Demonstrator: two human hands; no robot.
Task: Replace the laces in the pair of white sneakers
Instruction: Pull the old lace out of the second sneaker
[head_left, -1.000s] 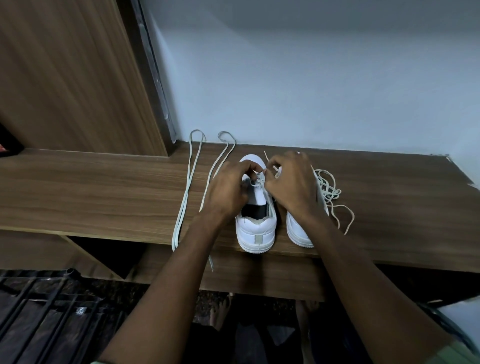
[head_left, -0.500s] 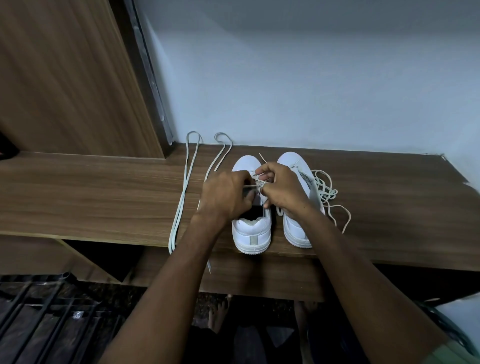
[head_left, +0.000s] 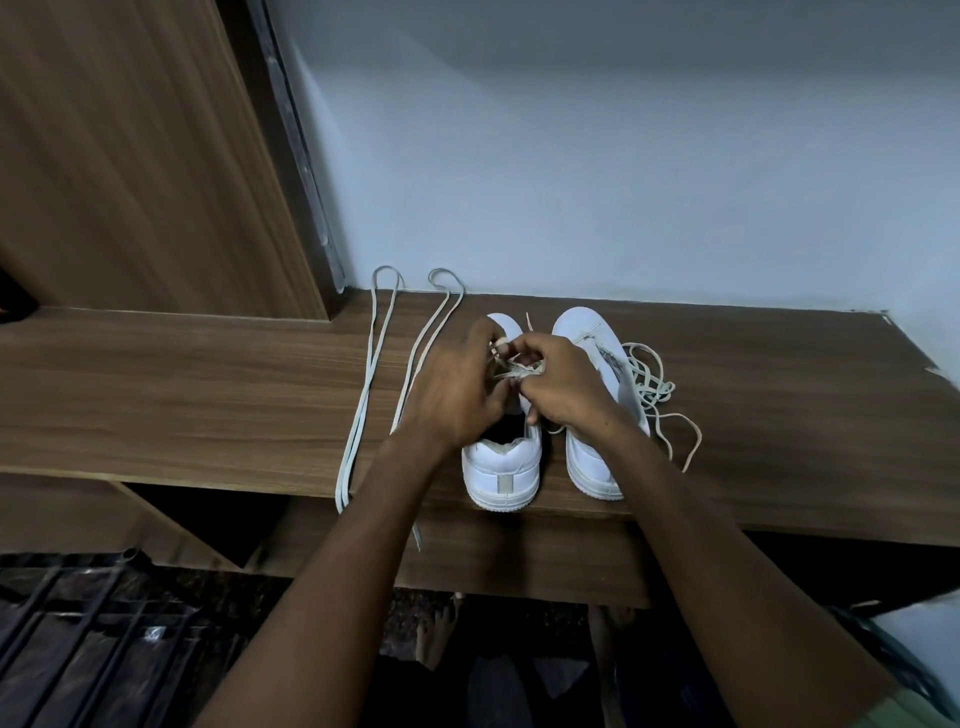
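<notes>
Both hands, left and right, pinch the worn lace over the left sneaker on the desk, likely to unthread it, with fresh laces ready at left.

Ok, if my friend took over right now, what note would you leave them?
Left hand and right hand: both pinch the worn lace over the left white sneaker.
Both shoes stand heels toward you on the brown wooden shelf; the right white sneaker looks mostly unlaced, its tangled old lace heaped beside it.
Two long pale new laces lie folded to the left, untouched.
Done: right shoe's lace mostly out.
Left: finish pulling the left lace, then thread new laces into both.
</notes>
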